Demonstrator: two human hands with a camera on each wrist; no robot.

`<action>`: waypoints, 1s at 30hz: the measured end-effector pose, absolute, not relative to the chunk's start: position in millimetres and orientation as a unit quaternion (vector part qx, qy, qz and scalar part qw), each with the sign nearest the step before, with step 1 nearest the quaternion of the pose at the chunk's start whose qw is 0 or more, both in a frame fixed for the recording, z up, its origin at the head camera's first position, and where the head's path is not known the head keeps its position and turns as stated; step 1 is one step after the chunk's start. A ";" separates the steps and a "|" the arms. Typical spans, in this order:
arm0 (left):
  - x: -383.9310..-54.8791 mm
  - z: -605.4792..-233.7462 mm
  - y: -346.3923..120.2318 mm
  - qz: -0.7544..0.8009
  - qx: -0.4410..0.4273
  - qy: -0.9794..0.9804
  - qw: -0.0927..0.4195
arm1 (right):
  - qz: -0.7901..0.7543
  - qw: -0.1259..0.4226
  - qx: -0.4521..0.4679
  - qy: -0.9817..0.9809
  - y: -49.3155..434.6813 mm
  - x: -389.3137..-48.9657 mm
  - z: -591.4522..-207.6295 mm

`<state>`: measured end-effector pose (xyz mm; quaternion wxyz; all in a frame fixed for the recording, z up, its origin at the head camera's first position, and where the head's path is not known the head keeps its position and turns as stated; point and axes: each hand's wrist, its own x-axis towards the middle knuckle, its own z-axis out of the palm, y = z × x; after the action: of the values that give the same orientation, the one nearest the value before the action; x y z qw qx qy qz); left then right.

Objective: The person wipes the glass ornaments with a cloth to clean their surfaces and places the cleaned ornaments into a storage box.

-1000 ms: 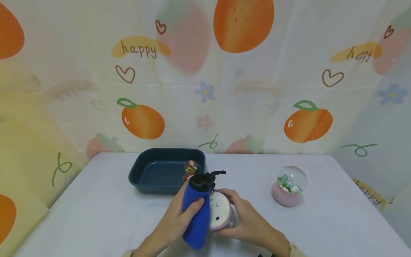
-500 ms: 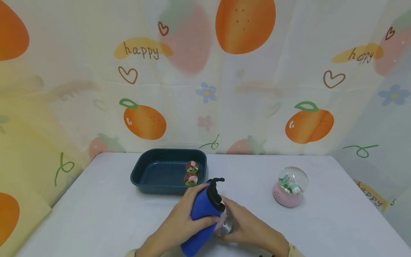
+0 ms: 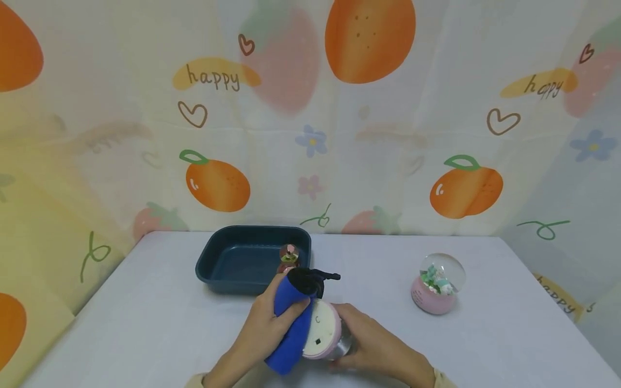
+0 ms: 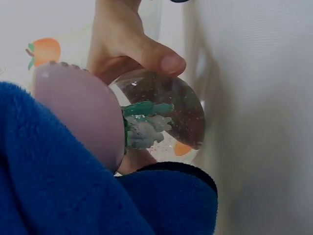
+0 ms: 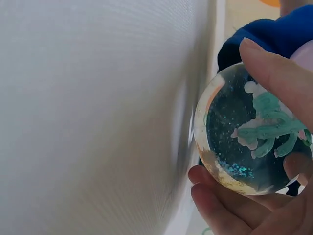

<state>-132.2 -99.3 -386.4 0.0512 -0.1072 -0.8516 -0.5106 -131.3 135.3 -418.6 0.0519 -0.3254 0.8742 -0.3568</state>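
Observation:
My left hand (image 3: 262,326) grips a folded blue cloth (image 3: 290,337) with black edging and a black strap at its top. The cloth lies against the pink base of a snow globe (image 3: 322,330), whose pale underside faces left and up in the head view. The globe is tipped on its side, and my right hand (image 3: 371,339) holds it around the glass. In the right wrist view, thumb and fingers curl round the clear dome (image 5: 234,132), with green and white figures and glitter inside. The left wrist view shows the cloth covering part of the pink base (image 4: 78,105).
A dark blue tray (image 3: 228,285) stands at the back left of the white table (image 3: 145,323). Two small globes (image 3: 289,252) sit at the tray's right end, one partly behind the cloth. Another pink-based snow globe (image 3: 434,297) stands at the right. A fruit-print curtain (image 3: 378,108) hangs behind.
The held globe turned so its underside went out of sight half a second ago and now shows again. The cloth swung right over the base, then back left with the left hand.

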 end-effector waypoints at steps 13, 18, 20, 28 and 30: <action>-120.0 -376.1 -100.8 -0.444 -0.197 -0.871 -0.074 | -0.310 0.033 -0.308 0.899 130.6 -129.7 -414.4; -125.7 -381.6 -100.2 -0.476 -0.177 -0.860 -0.050 | -0.304 0.050 -0.297 0.904 128.3 -129.7 -411.6; -128.4 -383.8 -100.5 -0.487 -0.174 -0.855 -0.035 | -0.302 0.055 -0.296 0.905 127.8 -130.0 -411.5; -134.4 -389.7 -99.5 -0.502 -0.168 -0.847 0.046 | -0.295 0.019 -0.304 0.905 133.4 -131.2 -413.2; -135.2 -390.9 -99.3 -0.503 -0.162 -0.847 0.052 | -0.297 0.000 -0.305 0.905 135.3 -132.5 -413.7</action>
<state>-135.2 -99.3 -390.9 0.0523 -0.1618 -0.8474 -0.5030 -132.5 135.3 -413.7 -0.0003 -0.3052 0.9047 -0.2973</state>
